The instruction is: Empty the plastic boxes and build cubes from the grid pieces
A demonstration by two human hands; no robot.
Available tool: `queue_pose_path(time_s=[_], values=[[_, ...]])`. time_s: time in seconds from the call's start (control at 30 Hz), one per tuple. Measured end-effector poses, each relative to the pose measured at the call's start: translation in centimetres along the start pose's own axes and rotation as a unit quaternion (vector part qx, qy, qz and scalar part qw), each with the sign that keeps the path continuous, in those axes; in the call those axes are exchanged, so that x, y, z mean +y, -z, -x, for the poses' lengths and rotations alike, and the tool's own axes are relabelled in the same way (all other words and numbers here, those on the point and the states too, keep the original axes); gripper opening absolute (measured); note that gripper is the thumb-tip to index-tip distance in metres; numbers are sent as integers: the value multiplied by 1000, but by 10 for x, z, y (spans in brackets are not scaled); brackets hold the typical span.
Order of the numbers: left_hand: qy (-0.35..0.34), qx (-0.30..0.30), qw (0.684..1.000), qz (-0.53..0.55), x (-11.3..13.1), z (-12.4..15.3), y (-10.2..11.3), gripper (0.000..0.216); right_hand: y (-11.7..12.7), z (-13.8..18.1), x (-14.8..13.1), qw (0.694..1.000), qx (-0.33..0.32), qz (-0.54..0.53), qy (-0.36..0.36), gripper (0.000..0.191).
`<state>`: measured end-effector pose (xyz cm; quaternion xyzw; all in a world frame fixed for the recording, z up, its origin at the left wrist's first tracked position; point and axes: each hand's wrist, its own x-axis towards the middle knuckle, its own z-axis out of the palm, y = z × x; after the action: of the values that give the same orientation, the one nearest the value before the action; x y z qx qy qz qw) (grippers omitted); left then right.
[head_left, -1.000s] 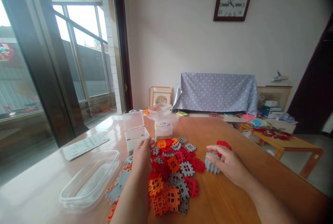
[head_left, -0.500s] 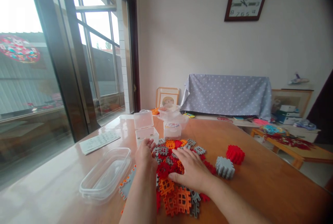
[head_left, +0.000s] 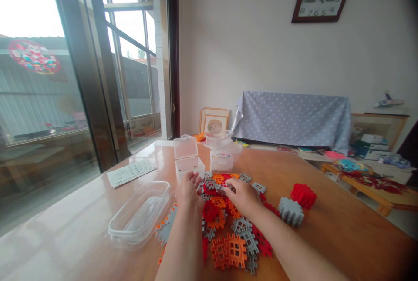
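Note:
A loose pile of flat plastic interlocking tiles in red, orange and grey, several with window-like grids, such as an orange tile (head_left: 235, 248), spreads across the table between my arms. My right hand (head_left: 244, 196) is over the far part of the pile, thumb and fingers pinched on what looks like a grey interlocking tile (head_left: 225, 190), partly hidden by the fingers. Left of the pile, my left hand (head_left: 189, 192) is held with its palm turned inward and its fingers loosely curled and apart. No tile shows in it. It hovers just before a clear lidded box (head_left: 186, 165).
A stack of grey tiles (head_left: 290, 211) and a stack of red tiles (head_left: 303, 195) stand at right. Clear oval tubs (head_left: 112, 229) and a written paper (head_left: 130, 174) lie left. More clear containers (head_left: 220, 161) stand behind the pile on the wooden table (head_left: 342, 237).
My right hand, spread flat over the pile before, has closed its thumb and fingers at the far part. Some tiles beneath have shifted. The whole view has moved slightly left.

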<state>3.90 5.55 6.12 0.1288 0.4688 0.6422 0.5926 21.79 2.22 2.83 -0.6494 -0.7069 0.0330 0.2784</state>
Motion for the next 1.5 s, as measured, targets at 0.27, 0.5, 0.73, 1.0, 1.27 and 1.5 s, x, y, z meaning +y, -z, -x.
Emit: queue_pose_path(time_s=[0.27,0.5,0.73,1.0,1.27,1.5], values=[[-8,4,999,33,1,-3,2,21,21,13,-20,990,-27,-28,138,45],[-25,25,997,63,0,-6,3,18,20,39,-39,955,-201,-24,218,85],[-23,35,995,86,2,-2,1,16,7,29,-29,984,-59,-10,170,31],[-12,29,995,91,4,2,0,12,-2,11,5,998,54,-8,-5,49],[-36,37,994,95,4,1,0,16,5,14,1,986,142,4,87,48],[-140,49,986,78,4,-1,2,21,5,41,-54,960,-139,-32,243,76]])
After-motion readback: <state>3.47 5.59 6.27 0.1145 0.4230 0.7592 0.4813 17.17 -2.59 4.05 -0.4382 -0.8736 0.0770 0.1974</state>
